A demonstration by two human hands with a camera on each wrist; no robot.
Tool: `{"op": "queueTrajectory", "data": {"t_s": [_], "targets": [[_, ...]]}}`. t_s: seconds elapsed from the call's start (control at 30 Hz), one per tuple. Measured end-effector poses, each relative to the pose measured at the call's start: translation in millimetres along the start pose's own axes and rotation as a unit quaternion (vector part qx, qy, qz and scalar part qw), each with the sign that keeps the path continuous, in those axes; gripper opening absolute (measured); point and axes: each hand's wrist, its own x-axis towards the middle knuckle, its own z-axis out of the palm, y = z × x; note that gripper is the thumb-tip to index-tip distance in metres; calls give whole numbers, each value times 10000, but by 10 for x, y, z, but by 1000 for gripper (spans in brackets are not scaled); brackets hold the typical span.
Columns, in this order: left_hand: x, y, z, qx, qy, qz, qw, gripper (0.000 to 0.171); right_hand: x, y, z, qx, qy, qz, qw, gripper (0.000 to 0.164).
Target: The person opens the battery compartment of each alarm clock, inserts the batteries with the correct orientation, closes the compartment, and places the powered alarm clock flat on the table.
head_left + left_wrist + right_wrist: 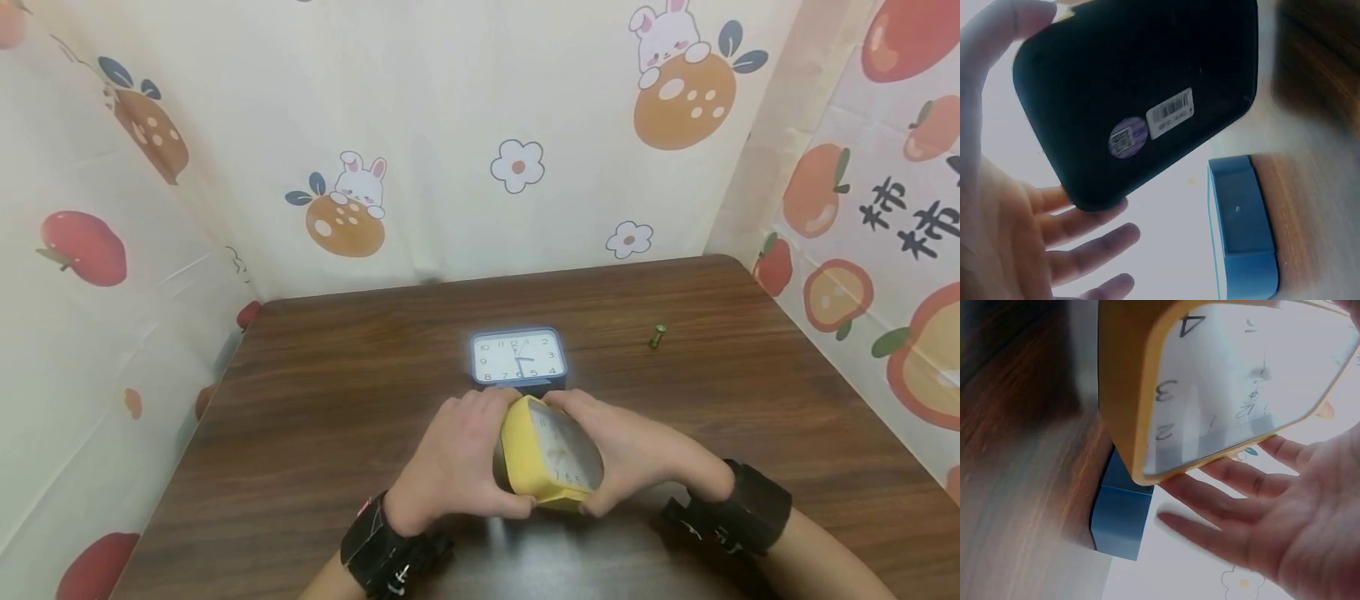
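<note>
Both hands hold a yellow alarm clock (525, 454) between them, tilted, above the near middle of the table. My left hand (465, 454) grips it on the left, thumb at the lower edge and fingers at the top. On the other side my right hand (637, 442) grips it the same way, partly covering the dial. In the left wrist view the clock's black back (1147, 75) shows a barcode label and a round purple sticker. The right wrist view shows its white dial (1210, 381). Just behind it stands a blue alarm clock (517, 357), dial facing me.
A small green object (657, 336) lies at the back right of the brown wooden table (360, 358). Patterned cloth (450, 108) hangs behind the table and along both sides. Each wrist wears a black strap (757, 508).
</note>
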Motion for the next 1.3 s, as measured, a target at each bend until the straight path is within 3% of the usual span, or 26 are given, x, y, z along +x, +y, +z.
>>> {"op": "queueTrajectory", "data": {"t_s": [0.23,0.37,0.57,0.73,0.87,1.3], "targets": [[-20,-7,-25,262,-685,-216,9971,103,3,-50,12,-545,41,272,9981,114],[-33,-1,-6,279,-1090,-330,9931,107,5,-72,42,-595,-12,289,9978,113],[-52,12,42,509,-1580,-410,9853,112,24,-103,115,-1154,55,297,9929,111],[-57,26,84,498,-1970,-542,9776,102,38,-148,176,-1491,-15,306,9883,109],[-61,44,116,571,-2176,-576,9727,96,43,-186,208,-1639,-96,288,9860,106],[-96,95,226,794,-2681,-647,9579,108,43,-244,320,-2035,-253,338,9782,107]]}}
